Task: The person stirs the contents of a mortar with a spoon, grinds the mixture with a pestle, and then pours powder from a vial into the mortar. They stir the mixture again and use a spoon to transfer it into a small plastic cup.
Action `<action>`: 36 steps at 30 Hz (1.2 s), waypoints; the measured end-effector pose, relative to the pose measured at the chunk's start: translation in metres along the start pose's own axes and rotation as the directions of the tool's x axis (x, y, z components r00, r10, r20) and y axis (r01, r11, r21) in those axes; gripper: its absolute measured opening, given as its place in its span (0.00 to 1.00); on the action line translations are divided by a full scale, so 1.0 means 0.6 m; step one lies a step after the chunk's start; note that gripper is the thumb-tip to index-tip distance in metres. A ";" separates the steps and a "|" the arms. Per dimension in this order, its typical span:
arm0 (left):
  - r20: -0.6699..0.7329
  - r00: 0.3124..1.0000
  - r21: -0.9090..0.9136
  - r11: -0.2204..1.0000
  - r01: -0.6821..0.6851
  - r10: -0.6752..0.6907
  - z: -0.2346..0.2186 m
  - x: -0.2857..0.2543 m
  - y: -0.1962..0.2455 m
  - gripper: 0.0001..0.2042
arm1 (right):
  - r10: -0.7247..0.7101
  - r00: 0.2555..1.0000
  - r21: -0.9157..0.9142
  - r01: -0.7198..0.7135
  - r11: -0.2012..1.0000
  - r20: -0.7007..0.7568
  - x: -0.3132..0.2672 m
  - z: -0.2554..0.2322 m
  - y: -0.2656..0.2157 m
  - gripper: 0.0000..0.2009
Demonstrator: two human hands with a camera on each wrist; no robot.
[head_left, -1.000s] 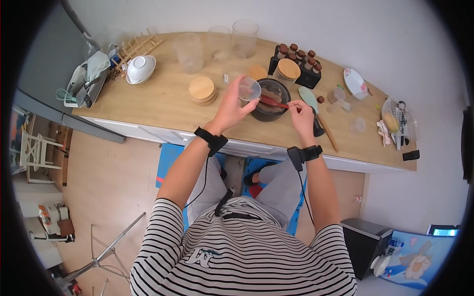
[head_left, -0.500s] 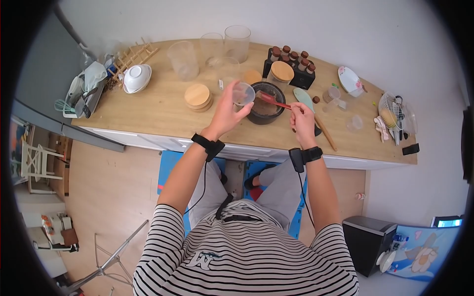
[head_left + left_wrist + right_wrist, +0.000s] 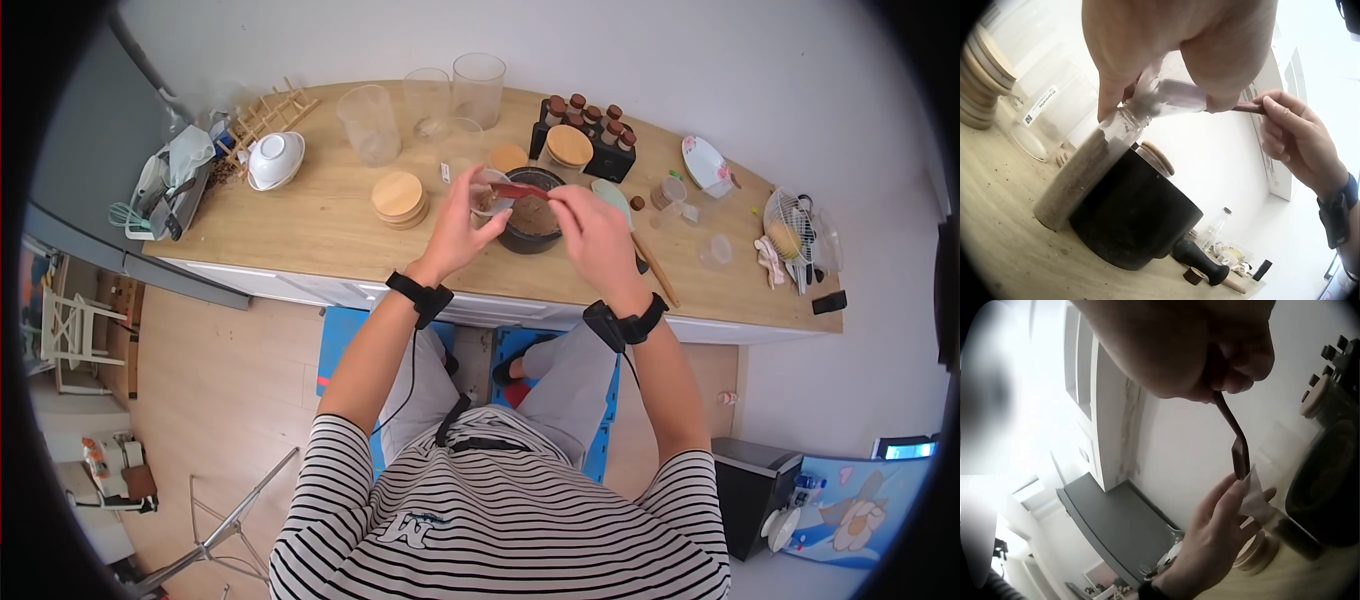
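In the head view, my left hand (image 3: 452,235) holds a clear funnel-like piece (image 3: 486,200) at the left edge of a black bowl (image 3: 530,240) with brown powder inside. The left wrist view shows this clear piece (image 3: 1179,98) at the mouth of an upright, narrow glass jar (image 3: 1079,181) partly filled with brown powder, beside the black bowl (image 3: 1135,212). My right hand (image 3: 600,245) pinches the handle of a red spatula (image 3: 518,190). Its blade (image 3: 1241,459) is over the clear piece's opening in the right wrist view.
Behind the bowl stand a wooden-lidded jar (image 3: 569,146) and a black rack of small bottles (image 3: 608,160). Left lie stacked wooden lids (image 3: 399,195), tall clear containers (image 3: 370,125) and white bowls (image 3: 274,160). A green spatula (image 3: 655,268), small cups (image 3: 668,192) and a wire basket (image 3: 787,222) are right.
My right hand has moved left and turned, carrying the red spatula from over the bowl to the clear piece. My left hand has stayed nearly still since the middle frame.
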State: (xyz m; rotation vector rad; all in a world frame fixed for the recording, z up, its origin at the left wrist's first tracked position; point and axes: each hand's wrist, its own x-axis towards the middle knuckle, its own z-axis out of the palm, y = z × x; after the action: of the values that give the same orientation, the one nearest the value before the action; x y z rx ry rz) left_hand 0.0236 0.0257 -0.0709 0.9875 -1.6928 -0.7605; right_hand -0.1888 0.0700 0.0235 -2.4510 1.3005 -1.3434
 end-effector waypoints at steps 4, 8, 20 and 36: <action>-0.008 1.000 -0.028 1.000 -0.012 0.011 0.003 -0.002 -0.013 0.38 | -0.111 0.984 -0.206 0.138 0.969 0.140 -0.003 -0.017 -0.022 0.04; -0.016 0.998 0.056 0.997 -0.051 0.052 0.001 -0.003 -0.016 0.37 | 0.103 0.990 -0.094 -0.112 0.989 -0.093 -0.008 -0.032 0.000 0.04; 0.075 0.994 -0.135 0.987 0.092 -0.082 0.000 0.003 -0.019 0.33 | 0.061 0.976 -0.214 -0.015 0.977 0.211 -0.067 0.036 0.131 0.05; 0.071 0.991 -0.092 0.988 0.121 -0.115 0.004 0.003 -0.004 0.36 | 0.429 0.791 -0.423 -0.241 0.873 0.436 0.039 0.029 0.129 0.13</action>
State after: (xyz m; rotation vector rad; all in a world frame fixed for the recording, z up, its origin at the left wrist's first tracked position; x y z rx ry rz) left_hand 0.0218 0.0233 -0.0728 1.0117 -1.6484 -0.9528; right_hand -0.2204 -0.0019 -0.0034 -2.3493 1.8069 -0.3368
